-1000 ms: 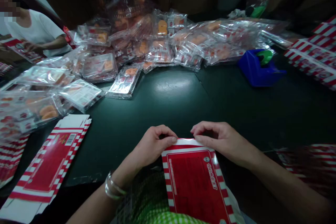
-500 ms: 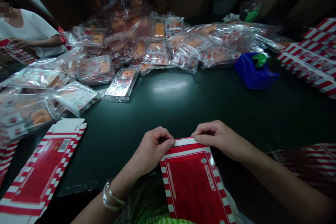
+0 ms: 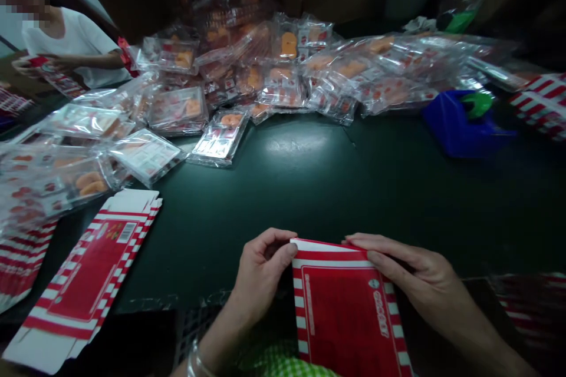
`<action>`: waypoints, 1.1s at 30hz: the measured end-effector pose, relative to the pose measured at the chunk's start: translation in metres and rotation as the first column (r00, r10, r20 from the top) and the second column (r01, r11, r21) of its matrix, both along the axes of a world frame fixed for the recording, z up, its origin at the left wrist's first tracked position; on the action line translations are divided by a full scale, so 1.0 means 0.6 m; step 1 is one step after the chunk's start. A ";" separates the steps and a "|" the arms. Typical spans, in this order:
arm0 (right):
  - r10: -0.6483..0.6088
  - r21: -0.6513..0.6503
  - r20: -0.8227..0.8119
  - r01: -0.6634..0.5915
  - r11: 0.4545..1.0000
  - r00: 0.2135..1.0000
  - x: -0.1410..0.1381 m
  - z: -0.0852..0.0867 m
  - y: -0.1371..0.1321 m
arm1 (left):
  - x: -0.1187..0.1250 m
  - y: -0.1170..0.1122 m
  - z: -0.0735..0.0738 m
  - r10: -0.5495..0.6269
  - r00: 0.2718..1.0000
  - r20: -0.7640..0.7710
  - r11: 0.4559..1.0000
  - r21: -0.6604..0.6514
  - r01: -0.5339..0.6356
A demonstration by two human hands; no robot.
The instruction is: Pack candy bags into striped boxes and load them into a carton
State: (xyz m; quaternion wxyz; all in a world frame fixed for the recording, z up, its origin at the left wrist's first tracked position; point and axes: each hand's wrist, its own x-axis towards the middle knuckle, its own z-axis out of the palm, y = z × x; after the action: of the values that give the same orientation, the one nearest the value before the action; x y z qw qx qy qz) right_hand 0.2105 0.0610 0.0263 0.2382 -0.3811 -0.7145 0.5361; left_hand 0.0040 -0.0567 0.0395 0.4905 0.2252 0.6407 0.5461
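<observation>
A red box with red-and-white striped edges [image 3: 345, 312] stands tilted toward me at the near edge of the dark green table [image 3: 309, 188]. My left hand [image 3: 260, 274] pinches its top left corner with curled fingers. Along the top right edge lies my right hand [image 3: 415, 274], its fingers pressed together on the box's upper flap. Both hands hold the box.
A stack of flat striped cartons [image 3: 88, 271] lies at the near left. Several clear packs of orange food [image 3: 274, 76] cover the far side. A blue tape dispenser [image 3: 460, 123] sits right, striped boxes [image 3: 543, 100] beyond it. Another person in white [image 3: 75, 50] works far left.
The box and both hands have come a little nearer to me and lower in view. My right hand's fingers have stretched flatter along the top edge. The view has shifted slightly.
</observation>
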 end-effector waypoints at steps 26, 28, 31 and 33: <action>0.012 0.034 -0.091 -0.009 0.999 0.996 0.006 -0.003 -0.023 | 0.003 -0.043 0.024 -0.185 0.900 -0.395 0.969 0.079 0.234; 0.042 0.054 -0.132 -0.035 0.998 0.990 0.000 0.008 -0.021 | 0.001 -0.041 0.027 -0.217 0.922 -0.322 0.971 0.023 0.237; 0.082 0.030 -0.179 -0.078 0.997 0.980 -0.002 0.022 -0.022 | 0.012 -0.043 0.031 -0.318 0.870 -0.377 0.941 -0.013 0.338; 0.078 -0.042 -0.198 -0.088 0.995 0.977 -0.001 0.027 -0.030 | 0.026 -0.049 0.026 -0.291 0.860 -0.419 0.944 0.021 0.329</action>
State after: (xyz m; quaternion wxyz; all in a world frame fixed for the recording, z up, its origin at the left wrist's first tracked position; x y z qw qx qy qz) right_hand 0.2102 0.0429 0.0424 0.2753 -0.3021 -0.6891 0.5984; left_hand 0.0194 -0.0861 0.0549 0.4157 0.4571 0.6588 0.4292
